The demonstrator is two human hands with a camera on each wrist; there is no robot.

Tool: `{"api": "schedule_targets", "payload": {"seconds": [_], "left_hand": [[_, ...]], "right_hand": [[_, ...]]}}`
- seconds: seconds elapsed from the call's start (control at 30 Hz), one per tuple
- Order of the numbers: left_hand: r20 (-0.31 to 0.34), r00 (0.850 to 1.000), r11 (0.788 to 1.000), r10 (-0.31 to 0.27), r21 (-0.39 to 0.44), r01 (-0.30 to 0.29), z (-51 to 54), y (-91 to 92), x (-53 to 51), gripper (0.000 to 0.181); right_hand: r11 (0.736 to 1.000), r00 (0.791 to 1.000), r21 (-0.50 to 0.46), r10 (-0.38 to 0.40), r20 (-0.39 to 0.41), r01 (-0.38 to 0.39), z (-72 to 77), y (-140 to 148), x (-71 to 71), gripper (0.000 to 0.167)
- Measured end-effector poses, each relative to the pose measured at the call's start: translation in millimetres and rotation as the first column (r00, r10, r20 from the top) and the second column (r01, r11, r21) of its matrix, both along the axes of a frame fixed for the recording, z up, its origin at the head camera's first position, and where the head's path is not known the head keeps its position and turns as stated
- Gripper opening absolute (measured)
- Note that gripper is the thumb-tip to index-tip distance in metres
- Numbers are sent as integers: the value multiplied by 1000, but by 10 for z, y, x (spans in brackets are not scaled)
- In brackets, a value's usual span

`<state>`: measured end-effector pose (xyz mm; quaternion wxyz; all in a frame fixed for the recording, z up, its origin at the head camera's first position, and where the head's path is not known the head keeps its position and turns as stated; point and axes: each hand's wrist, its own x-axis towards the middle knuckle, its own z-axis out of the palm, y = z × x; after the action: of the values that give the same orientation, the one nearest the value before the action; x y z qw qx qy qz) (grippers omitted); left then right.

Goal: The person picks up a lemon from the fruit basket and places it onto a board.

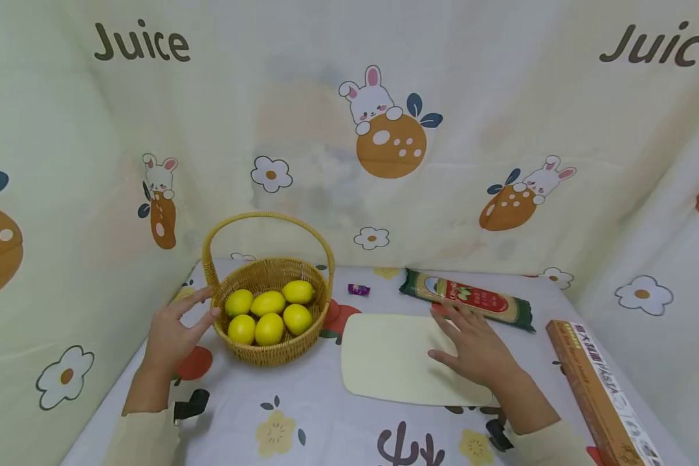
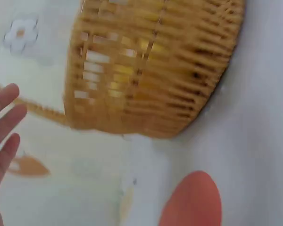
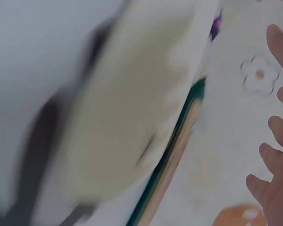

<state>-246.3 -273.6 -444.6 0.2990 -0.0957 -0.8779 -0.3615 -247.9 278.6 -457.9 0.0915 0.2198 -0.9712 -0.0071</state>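
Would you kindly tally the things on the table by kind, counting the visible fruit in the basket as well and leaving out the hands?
Lemons: 6 visible
Wicker basket: 1
Pale board: 1
Green-ended packet: 1
Long printed box: 1
Small purple item: 1
Total: 11

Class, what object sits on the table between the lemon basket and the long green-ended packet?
The head view shows a small purple item lying between the basket and the packet.
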Motion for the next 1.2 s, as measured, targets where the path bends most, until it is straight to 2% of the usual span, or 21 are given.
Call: {"api": "schedule_targets", "payload": {"seconds": [0.07, 0.1, 0.17, 0.2, 0.23, 0.27, 0.3, 0.33, 0.4, 0.43, 0.5, 0.53, 0.57, 0.63, 0.73, 0.8, 0.87, 1.0, 1.1, 1.2], "left_hand": [[-13, 998, 987, 63, 150, -60, -28, -38, -62, 37], [-17, 996, 970, 85, 232, -79, -46, -56, -90, 35], [-14, 994, 911, 111, 400, -96, -95, -89, -146, 31], [6, 996, 867, 88, 492, -79, -129, -103, -173, 32], [59, 997, 833, 46, 548, -71, -164, -115, -187, 35], [117, 993, 810, -15, 584, -56, -204, -121, -200, 39], [187, 979, 794, -84, 606, -48, -250, -121, -212, 44], [243, 956, 771, -166, 636, -28, -299, -114, -222, 47], [346, 886, 733, -308, 680, -10, -401, -81, -234, 53], [379, 857, 730, -350, 683, -3, -447, -55, -231, 55], [375, 830, 681, -412, 732, 7, -536, 2, -240, 55], [367, 825, 654, -430, 757, 4, -573, 29, -241, 55], [371, 824, 642, -428, 766, -12, -601, 52, -237, 56], [360, 833, 605, -421, 795, -38, -642, 82, -221, 58], [309, 858, 522, -410, 851, -58, -670, 93, -215, 58], [265, 875, 488, -404, 872, -39, -681, 83, -225, 56], [255, 874, 497, -413, 868, -18, -691, 71, -251, 54], [267, 855, 561, -445, 827, 34, -709, 45, -324, 55], [247, 849, 567, -466, 820, 73, -706, 28, -377, 55], [253, 849, 573, -463, 817, 69, -686, 16, -404, 57]], "right_hand": [[1000, 1000, -5, 29, -6, -29, 39, -135, -56, 85], [999, 999, -9, 43, -3, -43, 62, -208, -81, 85], [998, 998, -40, 53, 37, -52, 111, -369, -120, 84], [997, 996, -59, 55, 64, -51, 123, -451, -140, 83], [995, 994, -88, 60, 92, -52, 132, -534, -158, 82], [992, 990, -113, 62, 125, -48, 136, -619, -177, 82], [988, 984, -149, 71, 163, -47, 146, -706, -191, 81], [984, 978, -174, 77, 194, -43, 150, -793, -208, 80], [978, 969, -199, 101, 224, -56, 149, -961, -242, 78], [976, 965, -208, 116, 233, -67, 156, -1046, -258, 76], [969, 959, -224, 154, 236, -101, 180, -1215, -281, 72], [967, 958, -225, 175, 227, -124, 189, -1295, -291, 69], [962, 955, -229, 200, 219, -149, 203, -1372, -296, 67], [951, 947, -236, 249, 201, -200, 233, -1515, -306, 62], [933, 938, -235, 313, 149, -274, 276, -1704, -335, 55], [923, 934, -234, 338, 119, -305, 312, -1822, -369, 52], [916, 931, -235, 354, 94, -325, 348, -1934, -413, 49], [910, 924, -219, 375, 78, -351, 404, -2148, -516, 46], [913, 922, -205, 376, 96, -352, 419, -2295, -592, 45], [926, 922, -174, 360, 140, -335, 393, -2410, -650, 46]]}}
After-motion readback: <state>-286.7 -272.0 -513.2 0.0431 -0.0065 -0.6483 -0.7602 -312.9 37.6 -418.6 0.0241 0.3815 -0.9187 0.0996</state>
